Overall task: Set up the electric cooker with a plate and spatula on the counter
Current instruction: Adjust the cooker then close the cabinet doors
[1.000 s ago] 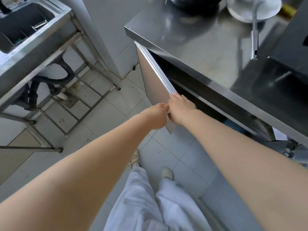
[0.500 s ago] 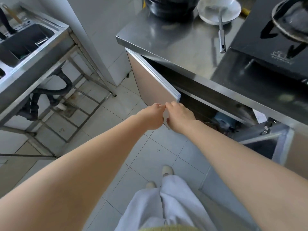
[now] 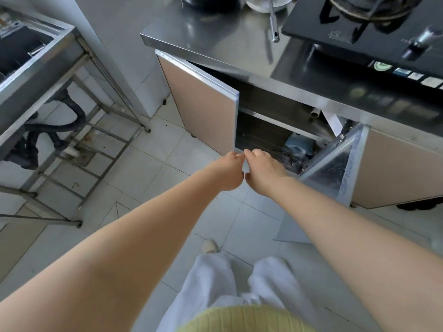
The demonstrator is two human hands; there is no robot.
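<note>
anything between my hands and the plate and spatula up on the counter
No object blocks them. Both the left hand and right hand are low, by the left cabinet door's bottom corner. The plate and spatula lie above on bare counter.

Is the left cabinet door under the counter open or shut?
Open: the left cabinet door angles outward from the counter, exposing the dark interior.

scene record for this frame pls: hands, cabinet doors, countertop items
left hand: curled, empty as far as visible, below left cabinet door
right hand: curled, beside the left, knuckles nearly touching
left cabinet door: partly open
right cabinet door: swung open
counter: plate with spatula; cooker cropped at top
stove: right of plate
</note>
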